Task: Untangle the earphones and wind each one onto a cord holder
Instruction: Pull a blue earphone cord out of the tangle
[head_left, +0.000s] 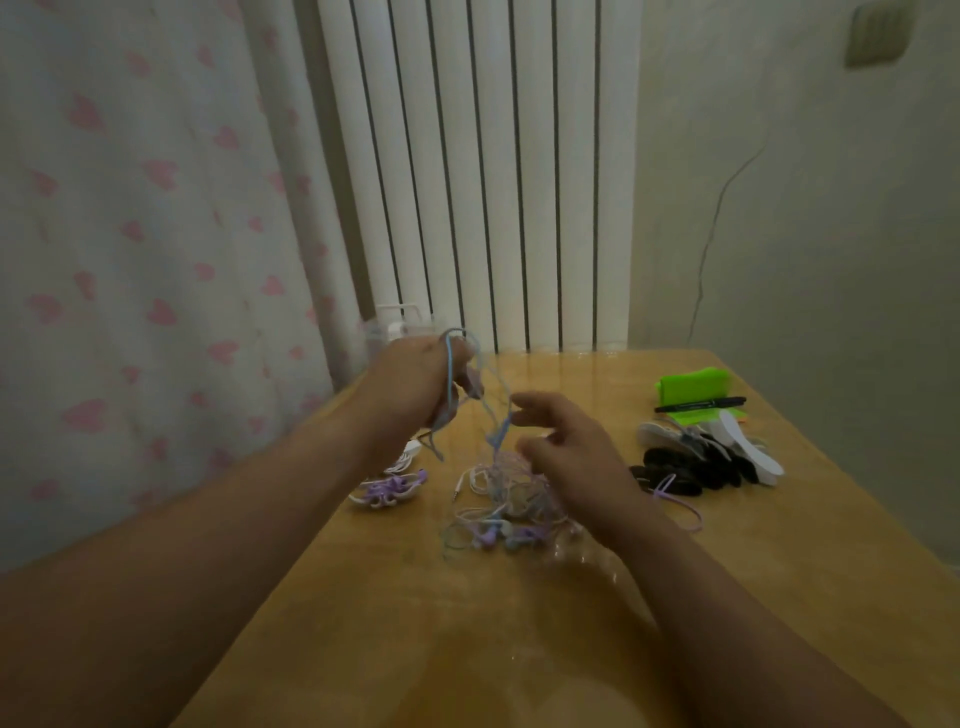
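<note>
Head view: left grip (421, 382) is raised above the worktop (395, 634), fingers curled tight round a blue cord (450, 358) that loops over the knuckles. More strands, blue & lilac, hang from it down to the tangle of earphones (506, 506) lying on the worktop approx centre. Right grip (569, 449) hovers just R of those hanging strands & over the R edge of the tangle, fingers half-curled & spread, index toward the strands; too much motion blur, so can't tell whether it pinches a strand or holds nothing. Tangle = white, blue, lilac & pinkish cords mixed, w/ lilac earbuds (489, 538) at its near side and a jack plug (457, 491) sticking out on the L. L of the tangle, beside the left forearm: a wound purple earphone (387, 492) on a white holder; behind it another white piece, mostly hidden by the forearm, can't make out. R side of worktop: pile of black cord holders (685, 467), w/ white cord holders (750, 447) touching it at the back & R, and a loose lilac cord (681, 503) trailing from the pile's near edge. Further back a green item (691, 384) w/ a black marker (701, 404) lying along its front. Behind the worktop: white radiator (493, 182), curtain w/ pink hearts (130, 234) on the L, plain wall on the R.
</note>
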